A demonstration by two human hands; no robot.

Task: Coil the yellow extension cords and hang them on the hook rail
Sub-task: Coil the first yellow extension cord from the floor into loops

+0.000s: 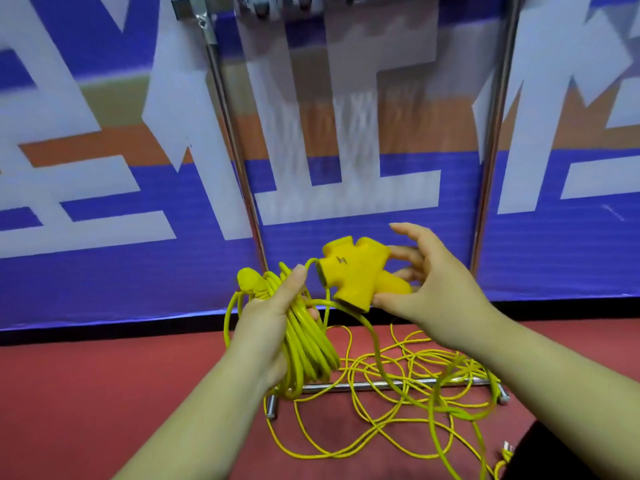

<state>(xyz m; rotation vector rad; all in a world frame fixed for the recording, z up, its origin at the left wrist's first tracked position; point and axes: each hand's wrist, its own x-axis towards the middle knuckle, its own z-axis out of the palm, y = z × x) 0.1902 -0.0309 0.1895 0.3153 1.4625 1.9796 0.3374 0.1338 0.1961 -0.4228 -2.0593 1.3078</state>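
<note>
In my feed the left hand (273, 306) grips a coil of yellow extension cord (308, 348), its rounded yellow plug (251, 282) sticking up just beside the fingertips. The right hand (436, 289) holds a yellow cross-shaped socket block with a lightning mark (356, 271) between thumb and fingers. Below them I see loose yellow cords (398, 410) tangled on the red floor (104, 393) over a chrome base bar (367, 385), whose slim chrome uprights (235, 150) rise before a blue banner with white letters (554, 254).
</note>
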